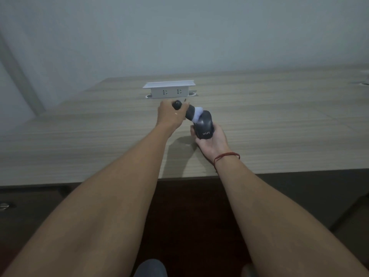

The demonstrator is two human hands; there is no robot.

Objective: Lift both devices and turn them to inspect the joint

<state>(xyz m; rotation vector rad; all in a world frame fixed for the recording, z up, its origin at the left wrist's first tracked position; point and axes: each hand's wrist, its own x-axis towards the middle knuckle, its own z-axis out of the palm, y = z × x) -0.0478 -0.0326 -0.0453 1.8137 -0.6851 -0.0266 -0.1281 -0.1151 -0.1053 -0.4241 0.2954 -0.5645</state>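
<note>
the left hand (169, 114) sits just in front of the white socket box (169, 89), which stands raised out of the wooden surface (279, 116) and serves as the marker here. its fingers are curled tight round the black handle of a small brush (186, 111); the handle's rounded end pokes up out of the fist, and the pale bristle tuft at the other end points right and down. that tuft touches the front end of a dark computer mouse (204, 125), which is held a little nearer to the person than the socket box and slightly to its right, lifted off the surface with its shadow lying below it.

the right hand (212, 139) cradles the mouse from beneath, palm up, fingers wrapped round its sides and gripping it, the back of the mouse with pale lettering turned toward the camera. a red cord bracelet (226, 156) circles that wrist.

the step in hand looks like dusting the mouse, with the bristles working at its front. the next move probably calls for short light strokes along the shell while the right hand keeps a steady hold, perhaps tilting the mouse so the tuft reaches the seams. whether any dust remains is too fine to tell.
</note>
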